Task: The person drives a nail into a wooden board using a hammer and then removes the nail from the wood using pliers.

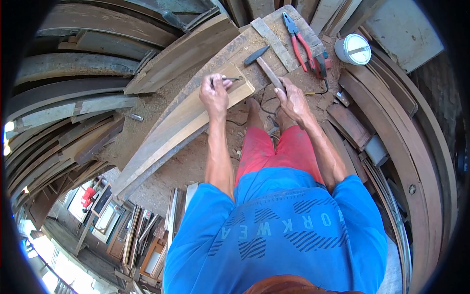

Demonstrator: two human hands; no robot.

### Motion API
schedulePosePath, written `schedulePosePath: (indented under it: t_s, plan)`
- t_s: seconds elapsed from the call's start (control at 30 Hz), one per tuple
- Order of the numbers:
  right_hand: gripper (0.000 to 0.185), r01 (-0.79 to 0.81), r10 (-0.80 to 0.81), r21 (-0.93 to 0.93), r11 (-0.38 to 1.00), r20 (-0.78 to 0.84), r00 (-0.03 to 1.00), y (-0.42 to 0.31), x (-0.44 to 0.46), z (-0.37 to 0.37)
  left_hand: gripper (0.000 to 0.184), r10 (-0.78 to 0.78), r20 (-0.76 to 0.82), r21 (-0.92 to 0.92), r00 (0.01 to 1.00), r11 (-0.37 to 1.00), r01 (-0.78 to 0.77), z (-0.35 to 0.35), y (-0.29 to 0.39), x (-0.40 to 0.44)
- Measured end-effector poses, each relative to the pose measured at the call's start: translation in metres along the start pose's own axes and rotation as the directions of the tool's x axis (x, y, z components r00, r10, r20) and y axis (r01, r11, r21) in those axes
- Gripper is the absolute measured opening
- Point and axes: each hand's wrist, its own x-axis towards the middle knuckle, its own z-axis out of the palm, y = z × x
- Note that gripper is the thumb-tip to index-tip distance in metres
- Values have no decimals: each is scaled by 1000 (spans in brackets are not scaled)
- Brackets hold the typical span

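Note:
My left hand point(214, 94) is closed around a thin dark metal tool point(232, 79), perhaps a nail or punch, over the end of a long wooden board point(183, 115). The tool lies nearly level, close to the board's end. My right hand point(293, 100) grips a hammer point(267, 71) by its wooden handle. The dark hammer head is raised or resting near the worn bench top point(245, 45), right of the board's end; the exact height is hard to tell.
Red-handled pliers point(295, 41), a flat wood strip point(275, 46) and a red power tool point(321, 64) lie on the bench. A white bucket point(356, 49) stands at the right. Stacked planks point(93, 63) line the left. A person in red point(88, 197) is far off.

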Motion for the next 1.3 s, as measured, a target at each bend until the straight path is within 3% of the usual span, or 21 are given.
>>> schedulePosePath:
  t_s: [0.13, 0.23, 0.4, 0.5, 0.57, 0.6, 0.7, 0.73, 0.83, 0.87, 0.97, 1.1, 1.2, 1.3]
  plan:
    - [43, -45, 45, 3, 999, 31, 999, -1, 3, -5, 26, -269, 45, 54, 962, 962, 266, 2, 9, 26]
    - [43, -68, 68, -1, 998, 70, 995, -4, 8, -9, 28, -347, 122, 95, 930, 937, 337, -3, 4, 43]
    - [42, 10, 2, -103, 995, 106, 994, 6, 9, -13, 25, -232, 163, 213, 959, 957, 195, 10, 9, 34]
    - [40, -38, 47, -40, 998, 227, 973, -1, 7, -32, 22, -175, 311, 224, 934, 969, 107, 14, 19, 21]
    - [42, -35, 22, 89, 995, 143, 990, -6, -8, -39, 18, -152, 430, 217, 890, 974, 62, 13, 36, 24]
    - [43, -25, 10, 151, 988, 97, 995, -9, -16, -41, 16, -185, 436, 367, 881, 930, 14, 19, 59, 29]
    - [52, 128, -109, 151, 980, -130, 986, -19, -31, -43, 17, -126, 666, 452, 736, 852, -264, 29, 63, 65]
    - [60, 137, -108, 217, 966, -139, 984, -18, -34, -42, 18, -120, 727, 489, 676, 781, -387, 37, 71, 75]
    - [60, -59, 81, 369, 927, -43, 996, -30, -51, -52, 19, -140, 871, 427, 471, 690, -585, 53, 63, 98]
    - [59, -10, 52, 387, 922, -98, 994, -25, -56, -46, 22, -193, 894, 426, 405, 648, -632, 57, 56, 103]
    - [59, -44, 107, 491, 870, -102, 989, -33, -67, -42, 24, -286, 899, 431, 332, 715, -550, 62, 45, 112]
    - [60, -12, 147, 529, 849, -215, 966, -48, -76, -31, 23, -280, 926, 373, 254, 790, -487, 62, 37, 120]
    - [59, -11, 192, 577, 816, -253, 948, -56, -80, -23, 23, -285, 932, 358, 223, 822, -443, 60, 39, 124]
    - [59, 19, 204, 587, 809, -310, 929, -66, -84, -18, 22, -278, 927, 355, 253, 868, -346, 56, 41, 123]
